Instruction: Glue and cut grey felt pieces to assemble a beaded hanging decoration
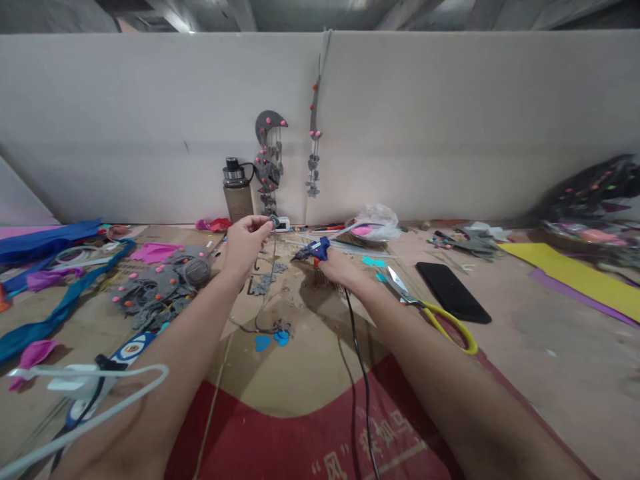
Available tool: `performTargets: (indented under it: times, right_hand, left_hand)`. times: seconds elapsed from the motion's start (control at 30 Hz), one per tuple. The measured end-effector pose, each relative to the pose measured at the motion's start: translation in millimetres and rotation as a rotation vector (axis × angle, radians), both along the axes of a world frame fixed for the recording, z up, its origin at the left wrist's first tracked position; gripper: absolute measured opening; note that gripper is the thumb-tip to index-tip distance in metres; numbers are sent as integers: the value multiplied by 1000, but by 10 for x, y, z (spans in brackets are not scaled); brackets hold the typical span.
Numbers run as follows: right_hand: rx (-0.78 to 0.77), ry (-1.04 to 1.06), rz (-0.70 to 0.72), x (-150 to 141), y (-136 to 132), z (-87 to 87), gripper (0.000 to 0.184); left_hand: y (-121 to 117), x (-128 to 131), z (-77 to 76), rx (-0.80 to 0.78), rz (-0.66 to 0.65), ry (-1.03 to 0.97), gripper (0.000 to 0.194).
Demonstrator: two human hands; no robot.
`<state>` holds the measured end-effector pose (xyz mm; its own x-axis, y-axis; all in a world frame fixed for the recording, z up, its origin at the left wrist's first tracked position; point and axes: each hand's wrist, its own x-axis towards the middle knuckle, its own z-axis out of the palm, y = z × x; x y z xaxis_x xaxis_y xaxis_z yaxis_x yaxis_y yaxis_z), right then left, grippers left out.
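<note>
Between the thumb and fingertips of my left hand [249,240] is a small grey felt piece [273,221], with a grey string [273,257] hanging down from it. My right hand [333,265] is wrapped round a blue hot glue gun [314,249], its nozzle pointing left, and a black cord [356,347] runs from it toward me. Below the hands, several grey felt cutouts [265,283] lie on the cardboard [300,380]. Nearer to me, blue felt hearts [270,340] rest beside the end of the string.
Yellow-handled scissors [425,307] and a black phone [453,291] lie at right. A bottle [238,190] stands by the white wall [425,120], where grey felt moon hangings [270,153] are. Grey felt with pompoms [160,283] and a power strip [133,350] lie at left.
</note>
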<state>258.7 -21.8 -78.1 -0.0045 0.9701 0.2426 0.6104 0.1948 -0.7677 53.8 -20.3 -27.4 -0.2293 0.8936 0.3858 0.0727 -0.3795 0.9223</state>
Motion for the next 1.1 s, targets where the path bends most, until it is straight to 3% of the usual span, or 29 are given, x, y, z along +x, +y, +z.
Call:
performTargets:
  times: [0.1, 0.2, 0.3, 0.4, 0.5, 0.6, 0.73, 0.83, 1.1]
  right_hand:
    - [15, -96, -70, -1, -92, 78, 28]
    - [265, -90, -124, -140, -199, 209, 14]
    - [313, 275, 91, -373, -285, 325, 19]
    - [111, 770, 292, -567, -342, 387, 36]
    - [-39, 995, 335, -619, -355, 401, 39]
    - [19, 868, 240, -556, -326, 389, 29]
    - [246, 588, 145, -460, -301, 394, 10]
    - [333, 502, 84, -435, -321, 419, 10]
    - [344, 362, 34, -421, -328, 418, 16]
  left_hand:
    - [-41, 20, 12, 55, 62, 145, 22]
    - [-118, 58, 45, 147, 146, 321, 18]
    - [-204, 119, 82, 249, 175, 433, 15]
    - [-271, 181, 104, 311, 154, 495, 12]
    - [-303, 224, 112, 276, 151, 531, 12]
    - [-310, 257, 116, 202, 118, 489, 12]
    - [-331, 304, 129, 105, -52, 292, 20]
    - [-355, 330, 145, 78, -113, 228, 22]
    - [-354, 346, 143, 60, -128, 173, 18]
